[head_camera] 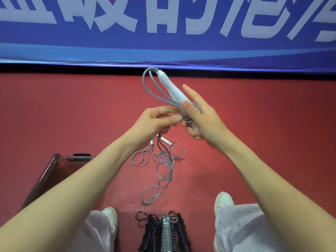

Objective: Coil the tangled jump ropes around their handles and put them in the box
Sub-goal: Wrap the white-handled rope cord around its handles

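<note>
The right hand [203, 117] grips the lower end of a pale jump-rope handle [171, 86], lower fingers curled round it, forefinger straight, thumb pressing on the few turns of coil [189, 118] already wound there. Just beside it, the left hand [154, 122] pinches the grey cord [148, 88] where it feeds into the coil. A long loop rises to the handle's top.

Winding looks barely begun: most of the cord hangs in a loose tangle [163, 160] on the red floor [72, 115]. The next turn calls for drawing slack free of the knots. Wound ropes [166, 231] lie between the shoes; the clear box [52, 160] sits left.
</note>
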`<action>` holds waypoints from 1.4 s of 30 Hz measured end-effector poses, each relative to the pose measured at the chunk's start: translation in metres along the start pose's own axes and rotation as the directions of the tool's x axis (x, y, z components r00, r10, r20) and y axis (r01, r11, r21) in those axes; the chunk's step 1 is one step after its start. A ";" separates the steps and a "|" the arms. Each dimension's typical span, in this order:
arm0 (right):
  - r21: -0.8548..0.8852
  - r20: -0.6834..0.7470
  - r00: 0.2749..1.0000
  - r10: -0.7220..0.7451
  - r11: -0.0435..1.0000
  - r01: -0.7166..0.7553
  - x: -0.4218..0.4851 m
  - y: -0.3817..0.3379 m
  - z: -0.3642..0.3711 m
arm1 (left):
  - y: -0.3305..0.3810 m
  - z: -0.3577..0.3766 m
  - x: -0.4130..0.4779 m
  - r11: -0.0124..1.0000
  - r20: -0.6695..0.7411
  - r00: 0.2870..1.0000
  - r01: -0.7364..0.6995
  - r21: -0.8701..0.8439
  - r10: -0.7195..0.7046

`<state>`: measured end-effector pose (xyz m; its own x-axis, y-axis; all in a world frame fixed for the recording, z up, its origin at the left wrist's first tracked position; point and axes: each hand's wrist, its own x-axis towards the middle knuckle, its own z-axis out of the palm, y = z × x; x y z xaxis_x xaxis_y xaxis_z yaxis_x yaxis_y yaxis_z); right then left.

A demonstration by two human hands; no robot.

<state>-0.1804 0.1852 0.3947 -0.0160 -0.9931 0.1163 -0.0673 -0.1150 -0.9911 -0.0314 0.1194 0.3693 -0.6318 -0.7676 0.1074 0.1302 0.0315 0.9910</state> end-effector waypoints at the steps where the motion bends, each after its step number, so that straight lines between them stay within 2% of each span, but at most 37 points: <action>1: 0.026 -0.002 1.000 -0.004 1.000 0.004 0.000 0.000 0.001 | 0.001 -0.002 0.000 1.000 0.004 1.000 0.006 0.000 -0.006; 5: 0.084 0.007 1.000 -0.022 0.996 0.022 -0.001 -0.003 0.001 | 0.001 -0.007 0.000 1.000 0.074 0.997 0.000 0.013 -0.001; 9: 0.162 -0.009 1.000 -0.029 0.986 0.030 -0.005 -0.008 0.001 | -0.001 -0.013 -0.001 0.998 0.157 0.986 0.056 0.002 -0.055; 11: 0.169 0.055 0.998 -0.031 0.985 0.021 -0.007 -0.010 0.001 | 0.000 -0.023 -0.003 0.993 0.243 0.966 0.067 0.099 -0.089; 12: 0.165 0.106 0.994 -0.021 0.986 0.003 -0.009 -0.011 0.000 | 0.000 -0.030 -0.004 0.976 0.262 0.959 0.057 0.208 -0.112; 15: 0.037 0.289 0.953 0.094 0.993 -0.110 -0.016 -0.014 -0.004 | 0.006 -0.042 -0.009 0.892 0.193 0.972 0.031 0.451 -0.131; 18: -0.223 0.463 0.827 0.319 0.945 -0.240 -0.025 -0.016 -0.004 | 0.017 -0.052 -0.011 0.862 0.197 0.974 -0.004 0.507 -0.112; 20: -0.453 0.463 0.748 0.475 0.852 -0.261 -0.026 -0.013 0.000 | 0.019 -0.055 -0.009 0.864 0.224 0.958 0.045 0.501 -0.180; 21: -0.601 0.416 0.731 0.541 0.767 -0.225 -0.025 -0.008 0.004 | 0.020 -0.051 -0.010 0.853 0.228 0.952 0.060 0.518 -0.205; 23: -0.849 0.278 0.742 0.610 0.517 -0.107 -0.021 0.004 0.011 | 0.020 -0.039 -0.008 0.800 0.213 0.953 0.049 0.598 -0.217; 24: -0.921 0.197 0.777 0.597 0.385 -0.063 -0.018 0.011 0.012 | 0.017 -0.031 -0.008 0.754 0.188 0.962 0.028 0.657 -0.200; 26: -0.984 0.045 0.882 0.470 0.174 -0.042 -0.012 0.021 0.006 | 0.012 -0.013 -0.009 0.683 0.127 0.984 -0.010 0.730 -0.122; 27: -0.993 -0.021 0.930 0.367 0.104 -0.063 -0.007 0.022 0.001 | 0.009 -0.007 -0.010 0.687 0.080 0.994 -0.004 0.726 -0.079; 29: -0.990 -0.128 0.982 0.143 0.045 -0.135 0.001 0.019 -0.009 | 0.002 0.004 -0.010 0.792 0.009 0.998 0.042 0.610 -0.060; 31: -0.984 -0.171 0.984 -0.052 0.065 -0.167 0.004 0.017 -0.012 | 0.005 0.013 -0.011 0.926 -0.033 0.984 0.177 0.334 -0.176; 33: -0.979 -0.174 0.971 -0.165 0.131 -0.154 0.005 0.016 -0.010 | 0.009 0.015 -0.009 0.946 0.016 0.946 0.323 0.037 -0.324; 34: -0.973 -0.184 0.962 -0.200 0.179 -0.148 0.006 0.017 -0.009 | 0.010 0.014 -0.008 0.932 0.052 0.932 0.361 -0.028 -0.359; 36: -0.949 -0.212 0.944 -0.252 0.283 -0.138 0.006 0.016 -0.011 | 0.012 0.011 -0.007 0.920 0.074 0.923 0.383 -0.086 -0.378; 39: -0.894 -0.261 0.918 -0.299 0.434 -0.113 0.006 0.014 -0.013 | 0.011 0.008 -0.004 0.886 0.027 0.912 0.406 -0.225 -0.410; 42: -0.792 -0.248 0.935 -0.255 0.609 -0.044 0.004 0.010 -0.011 | 0.005 0.007 -0.001 0.905 -0.046 0.926 0.355 -0.234 -0.375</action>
<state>-0.1919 0.1804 0.3860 -0.2451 -0.8931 0.3772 -0.8306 -0.0072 -0.5569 -0.0352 0.1248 0.3743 -0.5988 -0.7520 -0.2756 0.0724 -0.3935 0.9165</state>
